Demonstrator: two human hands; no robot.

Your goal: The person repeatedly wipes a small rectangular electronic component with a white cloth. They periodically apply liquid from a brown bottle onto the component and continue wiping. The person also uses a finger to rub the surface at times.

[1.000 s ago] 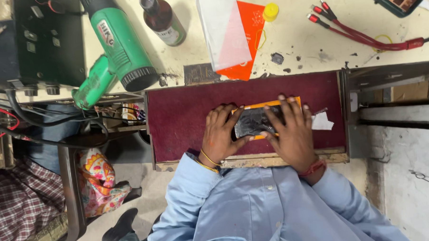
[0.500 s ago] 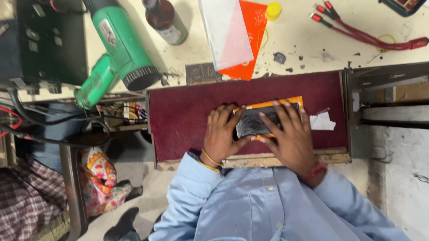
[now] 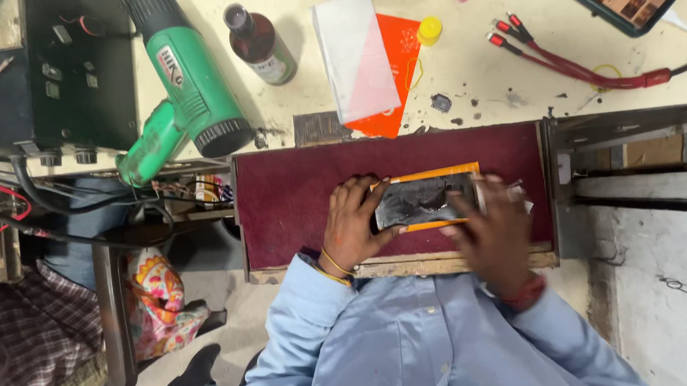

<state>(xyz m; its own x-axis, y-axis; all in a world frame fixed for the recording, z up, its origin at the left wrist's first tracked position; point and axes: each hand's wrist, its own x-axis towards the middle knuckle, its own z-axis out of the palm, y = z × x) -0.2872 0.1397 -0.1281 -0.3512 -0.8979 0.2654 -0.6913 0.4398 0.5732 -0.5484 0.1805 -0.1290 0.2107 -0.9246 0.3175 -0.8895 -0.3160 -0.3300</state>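
On the maroon mat, dark phone lying over orange backing; left hand gripping its end, right hand blurring, covering the other end, grip indiscernible.

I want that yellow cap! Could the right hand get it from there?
Probably yes. The right hand rests on the phone; only bare maroon mat and tabletop lie between it and the yellow cap.

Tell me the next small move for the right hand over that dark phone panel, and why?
Probably slide the right hand slowly along the dark panel, pressing it flat. The left hand pins the panel's left end on the orange backing, while the right hand is blurred over the other end.
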